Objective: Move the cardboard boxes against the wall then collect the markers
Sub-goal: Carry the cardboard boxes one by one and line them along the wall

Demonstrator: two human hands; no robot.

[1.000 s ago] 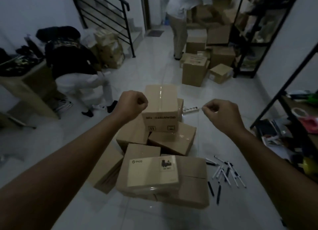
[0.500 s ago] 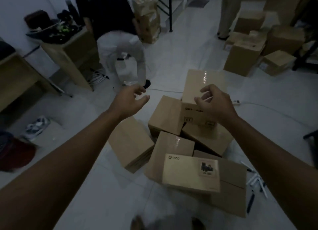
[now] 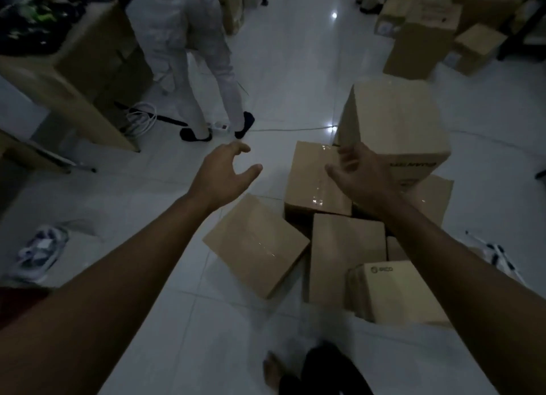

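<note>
A heap of brown cardboard boxes lies on the white tile floor. The tallest box [image 3: 396, 122] stands at the back of the heap. A taped box [image 3: 310, 179] lies in front of it, and a tilted box [image 3: 257, 244] rests at the heap's left edge. A flat box with a printed logo [image 3: 396, 291] lies nearest me. My left hand [image 3: 224, 173] hovers open over bare floor, left of the taped box. My right hand [image 3: 360, 176] is open above the taped box, fingers spread, touching nothing that I can see. Several markers [image 3: 499, 252] lie on the floor at the right, partly hidden by my right arm.
A person in white trousers [image 3: 189, 54] stands close behind the heap, feet by a power strip [image 3: 218, 126] and a cable. A wooden desk [image 3: 68, 78] is at the left. More boxes [image 3: 422, 37] are stacked at the back right. A shoe [image 3: 38, 252] lies at the left.
My view has tilted down and moved closer to the heap. Both hands went from fists to open, with the fingers spreading further; the right hand has come off the tall box toward the taped one.
</note>
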